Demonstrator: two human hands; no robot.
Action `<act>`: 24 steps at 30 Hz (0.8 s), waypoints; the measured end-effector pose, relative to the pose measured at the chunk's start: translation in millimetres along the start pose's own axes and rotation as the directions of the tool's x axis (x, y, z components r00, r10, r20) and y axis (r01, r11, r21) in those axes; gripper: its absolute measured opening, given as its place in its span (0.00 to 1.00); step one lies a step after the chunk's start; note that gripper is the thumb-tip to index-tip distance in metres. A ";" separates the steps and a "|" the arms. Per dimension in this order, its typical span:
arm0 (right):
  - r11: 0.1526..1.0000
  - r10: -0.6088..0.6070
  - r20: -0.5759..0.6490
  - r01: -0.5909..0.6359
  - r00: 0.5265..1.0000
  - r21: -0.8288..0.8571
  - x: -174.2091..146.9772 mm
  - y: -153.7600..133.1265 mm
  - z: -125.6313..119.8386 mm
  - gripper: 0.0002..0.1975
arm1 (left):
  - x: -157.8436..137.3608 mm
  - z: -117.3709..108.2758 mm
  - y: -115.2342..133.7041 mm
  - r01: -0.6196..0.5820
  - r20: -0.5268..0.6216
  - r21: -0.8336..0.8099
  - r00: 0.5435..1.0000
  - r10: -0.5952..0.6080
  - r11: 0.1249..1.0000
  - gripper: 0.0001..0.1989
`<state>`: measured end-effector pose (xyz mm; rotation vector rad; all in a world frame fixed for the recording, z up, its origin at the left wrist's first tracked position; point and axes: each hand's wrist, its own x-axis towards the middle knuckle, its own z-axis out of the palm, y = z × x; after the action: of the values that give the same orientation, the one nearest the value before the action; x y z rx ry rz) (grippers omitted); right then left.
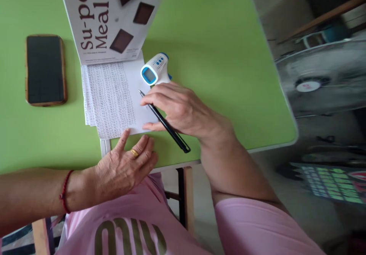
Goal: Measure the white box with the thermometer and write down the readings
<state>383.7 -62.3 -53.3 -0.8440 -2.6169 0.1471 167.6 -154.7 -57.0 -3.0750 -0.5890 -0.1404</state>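
A black pen [168,127] slants across my right hand [183,108], its tip pointing up and left over a sheet of paper [113,98]. Rows of small handwriting cover much of that sheet, and its right side is blank. Thumb and index finger of the right hand are apart on the sheet's right side, with the pen between them. Just beyond these fingers lies a white and blue infrared thermometer [156,70], its lower part hidden by the hand. My left hand [128,157] lies open at the table's near edge, fingers spread, index fingertip at the paper's bottom edge.
A white booklet or box [114,55] printed "Meal" stands at the paper's far edge. More written sheets [88,106] peek out underneath. A phone [45,70] in a brown case lies left on the green table [217,64]. A fan [309,85] is at the right.
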 end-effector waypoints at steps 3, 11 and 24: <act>1.000 -0.001 -0.022 0.001 1.000 0.020 -0.3 -0.4 -0.4 0.16 | 0.4 -0.5 0.6 0.002 0.002 0.010 1.000 -0.002 1.000 0.21; 0.998 0.048 0.026 -0.050 0.998 0.046 -0.4 -1.8 0.9 0.12 | -0.4 1.6 0.5 -0.002 -0.026 -0.003 1.000 0.002 1.000 0.20; 0.995 0.092 0.031 -0.093 0.995 0.047 0.6 -4.1 -1.7 0.11 | 1.1 -1.1 0.3 0.001 0.009 -0.012 1.000 -0.001 1.000 0.21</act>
<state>381.7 -65.3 -50.7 -0.9538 -2.5902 0.2481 168.6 -154.6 -55.8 -3.0883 -0.5926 -0.1302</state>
